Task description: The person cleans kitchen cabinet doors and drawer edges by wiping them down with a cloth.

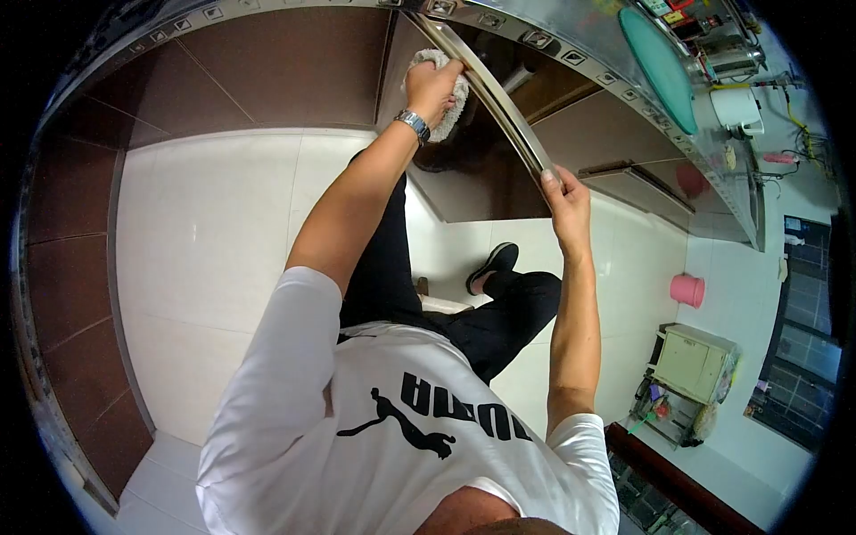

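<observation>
My left hand, with a metal watch on its wrist, holds a bunched, light grey cloth against the brown glossy face of an open cabinet door. The fingers are bent over the cloth, near the door's upper end in view. Farther right, my right hand grips the door's metal-trimmed edge near its lower corner. Part of the cabinet's inside shows behind that edge, dark and hard to make out.
Above the cabinets runs a metal counter with a green oval board and a white pot. A pink bucket and a pale green cabinet stand at the right. Brown cabinet fronts line the left.
</observation>
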